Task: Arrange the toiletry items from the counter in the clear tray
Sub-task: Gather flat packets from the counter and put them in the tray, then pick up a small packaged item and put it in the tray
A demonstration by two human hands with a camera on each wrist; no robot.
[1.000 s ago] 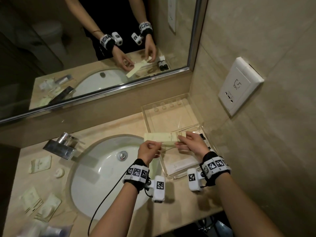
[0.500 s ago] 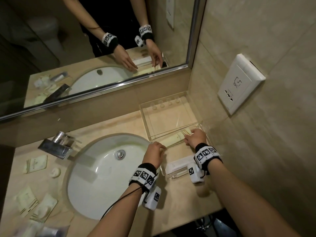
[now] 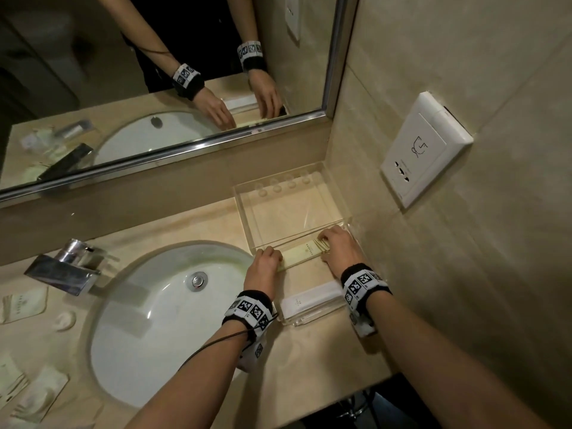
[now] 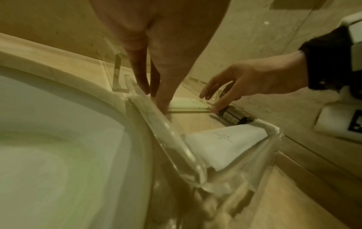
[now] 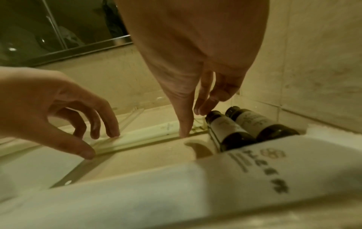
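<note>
Both hands press a flat pale-yellow paper packet [image 3: 305, 252] onto the clear acrylic tray's [image 3: 244, 209] floor against its inner divider. The left hand [image 3: 265, 264] touches its left end with fingers extended, nothing gripped. The right hand [image 3: 339, 247] likewise rests straight fingers on the right end.

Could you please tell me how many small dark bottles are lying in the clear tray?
2. Both small dark glass bottles lie side by side at the right end of the clear plastic tray: one beside the right hand, the other nearer the wall. More could be hidden.

I can make out no word clearly: the white packet [image 5: 195, 186] bears a round emblem and blurred dark characters, the two dark bottles [image 5: 252, 125] carry pale labels too faint to read, and the wall socket plate [image 3: 425, 150] shows a shaver pictogram.
</note>
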